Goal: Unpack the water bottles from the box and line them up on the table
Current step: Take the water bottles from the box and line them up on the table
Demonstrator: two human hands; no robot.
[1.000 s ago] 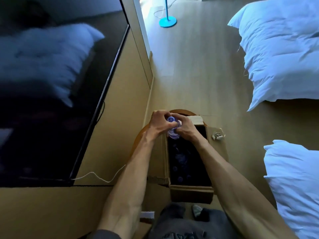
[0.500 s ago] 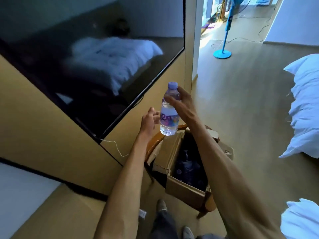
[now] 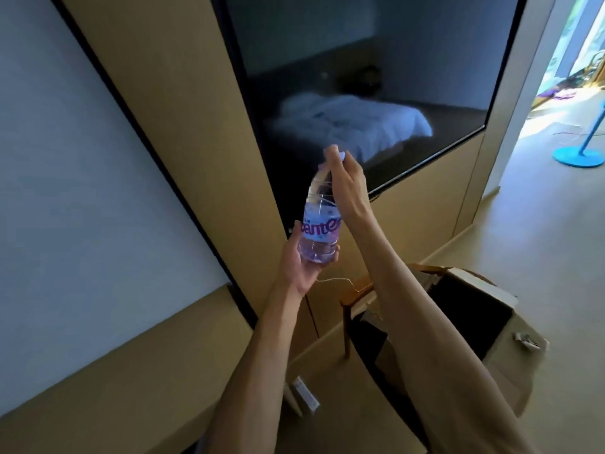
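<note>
Both hands are occupied with one water bottle (image 3: 319,221), held upright in the air at about 12 o'clock from the body, in front of the dark television (image 3: 360,93). Largest first: the television and the tan wall panel (image 3: 183,126) fill the background, and the open cardboard box (image 3: 471,309) sits at 4 o'clock on a small round wooden stand (image 3: 357,290). The bottle's base is cupped by the left hand (image 3: 301,263), fingers curled round its lower part, while its neck, just below the cap, is pinched by the right hand (image 3: 347,185). No desk surface can be made out, so the landing spot cannot be told. For a clean placement, the bottle should be kept upright, supported from below until it is set down, and the neck released last.
</note>
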